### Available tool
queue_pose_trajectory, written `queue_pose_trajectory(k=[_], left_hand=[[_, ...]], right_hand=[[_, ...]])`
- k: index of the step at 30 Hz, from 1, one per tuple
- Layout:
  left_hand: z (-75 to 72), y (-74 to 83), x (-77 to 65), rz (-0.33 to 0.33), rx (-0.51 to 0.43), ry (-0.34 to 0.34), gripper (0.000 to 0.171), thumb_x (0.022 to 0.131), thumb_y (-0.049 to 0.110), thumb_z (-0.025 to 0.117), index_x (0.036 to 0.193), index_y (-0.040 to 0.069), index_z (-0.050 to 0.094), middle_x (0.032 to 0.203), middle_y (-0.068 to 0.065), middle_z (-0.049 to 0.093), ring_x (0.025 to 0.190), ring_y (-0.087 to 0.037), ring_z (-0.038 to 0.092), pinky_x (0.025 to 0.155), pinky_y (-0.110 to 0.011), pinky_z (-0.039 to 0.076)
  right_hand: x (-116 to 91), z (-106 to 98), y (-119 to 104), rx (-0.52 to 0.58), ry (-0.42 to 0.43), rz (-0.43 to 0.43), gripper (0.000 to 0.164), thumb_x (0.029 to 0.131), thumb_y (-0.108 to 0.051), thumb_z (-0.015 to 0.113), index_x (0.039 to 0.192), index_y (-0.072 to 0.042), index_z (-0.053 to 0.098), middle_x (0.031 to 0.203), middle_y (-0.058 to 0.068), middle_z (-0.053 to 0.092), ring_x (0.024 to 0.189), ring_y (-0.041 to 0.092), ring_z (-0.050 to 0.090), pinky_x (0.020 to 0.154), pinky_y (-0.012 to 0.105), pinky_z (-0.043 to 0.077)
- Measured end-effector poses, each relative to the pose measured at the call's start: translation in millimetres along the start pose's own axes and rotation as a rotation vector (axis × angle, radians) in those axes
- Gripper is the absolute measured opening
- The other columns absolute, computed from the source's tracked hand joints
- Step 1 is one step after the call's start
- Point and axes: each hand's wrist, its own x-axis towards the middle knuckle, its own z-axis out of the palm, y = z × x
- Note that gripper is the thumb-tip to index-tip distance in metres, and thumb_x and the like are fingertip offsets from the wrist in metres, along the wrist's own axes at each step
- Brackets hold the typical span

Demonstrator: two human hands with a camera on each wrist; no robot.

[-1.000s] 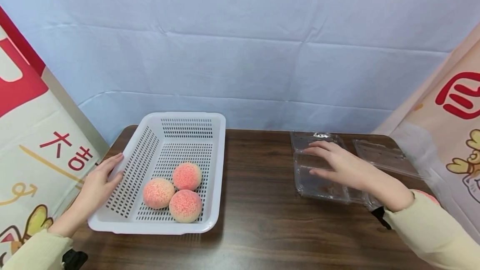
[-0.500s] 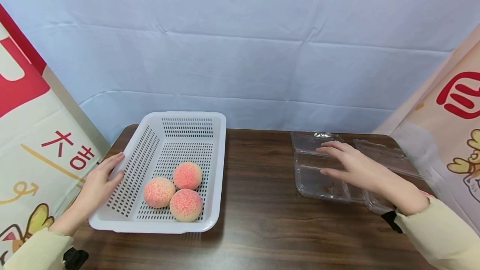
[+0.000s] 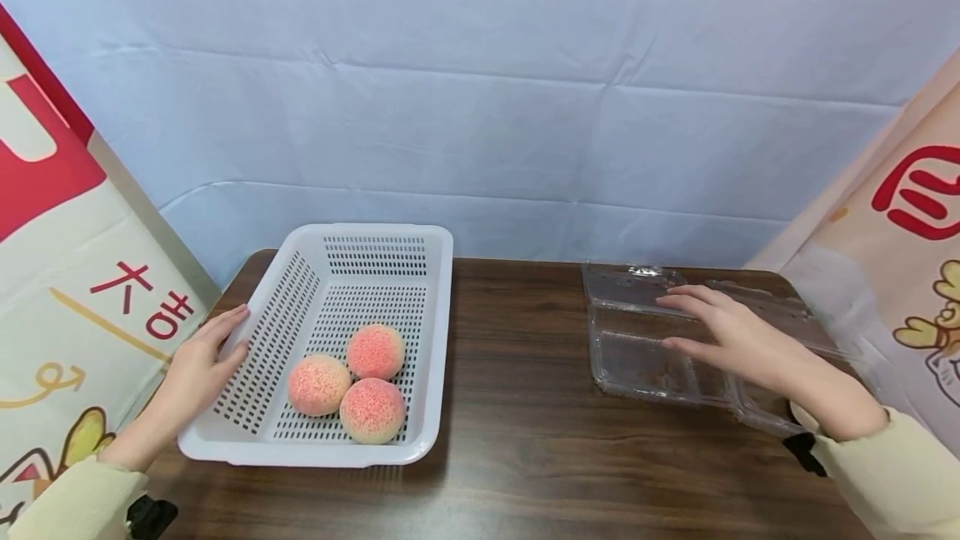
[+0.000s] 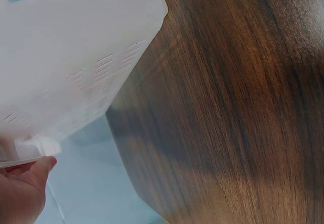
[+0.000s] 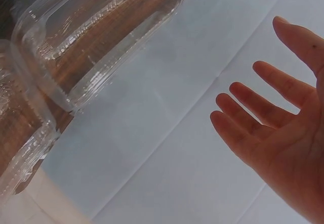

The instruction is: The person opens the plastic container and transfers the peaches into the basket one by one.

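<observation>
My left hand (image 3: 197,369) grips the left rim of a white perforated plastic basket (image 3: 442,315); the left wrist view shows the thumb (image 4: 43,169) at the rim. Inside the basket, three pink-and-cream peaches (image 3: 375,352) lie together toward the near right corner. My right hand (image 3: 738,340) hovers over a clear plastic clamshell box (image 3: 641,365), its fingers spread and the palm bare in the right wrist view. A second clear box (image 3: 761,405) stands beside the first, partly behind my forearm. Near my right cuff, a pale rounded thing (image 3: 804,417) is mostly hidden.
Basket and boxes stand on a dark wooden table (image 3: 517,407). A pale blue cloth (image 3: 480,107) hangs behind its far edge. Printed panels (image 3: 120,273) rise on the left and right sides.
My right hand has drifted to the right over the clear boxes, uncovering more of the left one. The left hand, basket and peaches have stayed in place.
</observation>
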Motion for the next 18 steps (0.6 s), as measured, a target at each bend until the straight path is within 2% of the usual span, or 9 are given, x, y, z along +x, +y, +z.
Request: queue_pose_trajectory(k=[2, 5, 9, 12, 18], left_hand=[[-0.2, 0.3, 0.0, 0.002, 0.001, -0.001, 0.047, 0.089, 0.008, 0.052, 0.133, -0.006, 0.040, 0.136, -0.026, 0.038, 0.110, -0.044, 0.045, 0.080, -0.057, 0.036], [-0.4, 0.8, 0.0, 0.006, 0.001, 0.002, 0.047, 0.089, 0.008, 0.052, 0.133, -0.006, 0.040, 0.135, -0.027, 0.039, 0.110, -0.044, 0.045, 0.080, -0.057, 0.036], [-0.5, 1.3, 0.1, 0.007, 0.000, 0.005, 0.047, 0.089, 0.008, 0.052, 0.133, -0.006, 0.040, 0.135, -0.027, 0.039, 0.110, -0.044, 0.045, 0.080, -0.057, 0.036], [-0.5, 1.7, 0.1, 0.007, -0.001, 0.006, 0.047, 0.089, 0.008, 0.052, 0.132, -0.006, 0.041, 0.135, -0.026, 0.039, 0.110, -0.044, 0.045, 0.081, -0.057, 0.036], [-0.1, 2.3, -0.1, 0.013, 0.019, 0.016, 0.047, 0.088, 0.008, 0.053, 0.132, -0.006, 0.041, 0.134, -0.026, 0.040, 0.106, -0.041, 0.047, 0.077, -0.053, 0.037]], right_hand=[[-2.0, -0.7, 2.1, -0.009, 0.008, 0.005, 0.050, 0.082, -0.027, 0.067, 0.122, -0.002, 0.053, 0.124, 0.021, 0.047, 0.109, 0.040, 0.047, 0.082, 0.054, 0.039], [-4.3, -1.6, 5.5, -0.030, 0.017, 0.001, 0.051, 0.081, -0.028, 0.067, 0.123, -0.001, 0.052, 0.124, 0.021, 0.048, 0.087, 0.025, 0.057, 0.077, 0.048, 0.042], [-8.1, -2.1, 10.5, -0.045, 0.026, 0.002, 0.053, 0.080, -0.029, 0.068, 0.123, -0.001, 0.052, 0.123, 0.022, 0.047, 0.076, 0.018, 0.056, 0.074, 0.047, 0.042], [-11.7, -1.7, 14.2, -0.043, 0.046, 0.007, 0.052, 0.079, -0.028, 0.069, 0.121, -0.001, 0.053, 0.122, 0.022, 0.048, 0.094, 0.032, 0.055, 0.077, 0.052, 0.041], [-18.3, 1.4, 22.1, -0.055, 0.108, -0.010, 0.049, 0.076, -0.023, 0.072, 0.117, -0.002, 0.055, 0.119, 0.020, 0.050, 0.103, 0.039, 0.050, 0.076, 0.052, 0.040]])
